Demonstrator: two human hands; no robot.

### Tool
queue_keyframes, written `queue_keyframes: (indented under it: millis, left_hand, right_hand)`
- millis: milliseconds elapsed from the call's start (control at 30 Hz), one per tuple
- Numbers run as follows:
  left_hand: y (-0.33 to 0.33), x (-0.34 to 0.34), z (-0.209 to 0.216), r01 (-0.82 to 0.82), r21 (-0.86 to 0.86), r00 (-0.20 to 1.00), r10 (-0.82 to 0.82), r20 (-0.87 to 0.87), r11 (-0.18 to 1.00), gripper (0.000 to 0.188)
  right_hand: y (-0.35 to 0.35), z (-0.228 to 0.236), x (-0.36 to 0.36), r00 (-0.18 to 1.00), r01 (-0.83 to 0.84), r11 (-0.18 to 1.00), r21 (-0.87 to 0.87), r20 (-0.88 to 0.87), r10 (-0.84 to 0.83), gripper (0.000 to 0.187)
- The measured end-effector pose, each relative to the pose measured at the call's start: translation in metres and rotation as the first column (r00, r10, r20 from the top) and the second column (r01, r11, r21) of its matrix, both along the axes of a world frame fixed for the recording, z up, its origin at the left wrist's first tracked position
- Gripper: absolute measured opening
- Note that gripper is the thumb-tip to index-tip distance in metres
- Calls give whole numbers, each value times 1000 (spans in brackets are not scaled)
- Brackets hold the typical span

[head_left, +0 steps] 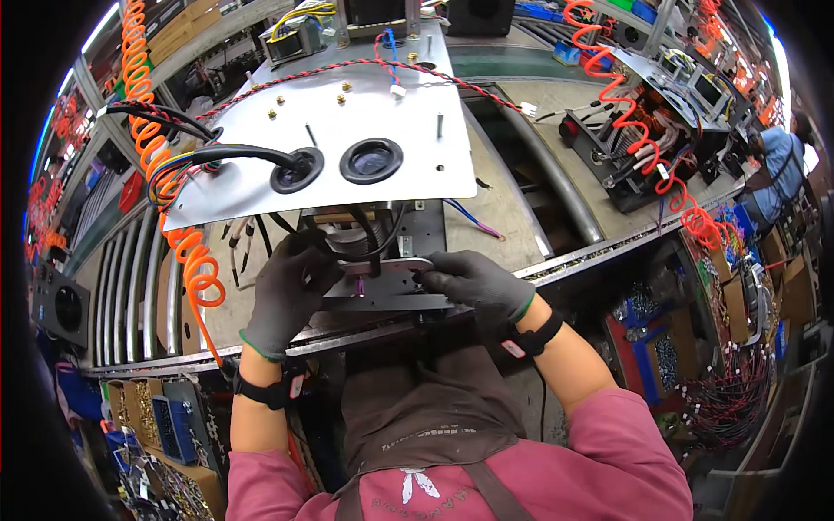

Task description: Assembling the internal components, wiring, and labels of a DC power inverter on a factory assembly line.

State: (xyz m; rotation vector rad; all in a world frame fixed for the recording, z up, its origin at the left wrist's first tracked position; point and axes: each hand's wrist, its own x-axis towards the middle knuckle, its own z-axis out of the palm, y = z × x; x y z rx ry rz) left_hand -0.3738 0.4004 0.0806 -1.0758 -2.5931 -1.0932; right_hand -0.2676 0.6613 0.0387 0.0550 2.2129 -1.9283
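1. Currently our right hand [473, 285], nearly closed, pinches the grey bar [401, 264], frame centre; weak pinch could drop it.
2. Our left hand [294, 285] curls, hold unclear; black cable [372, 239] could snag the bar.

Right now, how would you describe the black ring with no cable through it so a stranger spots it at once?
Find the large silvery metal plate in the picture's upper centre. Near its lower edge, the rightmost round black ring sits beside a similar left ring. A thick black cable enters the left one; none enters yours.
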Motion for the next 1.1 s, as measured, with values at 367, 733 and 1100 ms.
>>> queue_keyframes:
  millis: [367,733,1100]
  left_hand:
    - [-19,-1,-47,-257,89,966,256,24,962,63]
    - [-7,-13,-35,-327,-297,913,381,147,897,39]
    - [-43,-56,-80,-298,-287,931,344,124,910,34]
  right_hand:
    - [4,-12,0,978,-39,981,190,-194,77,24]
    - [6,-19,-2,970,-37,992,117,-235,64,22]
    - [48,-18,43,904,110,980,164,-427,-30,35]
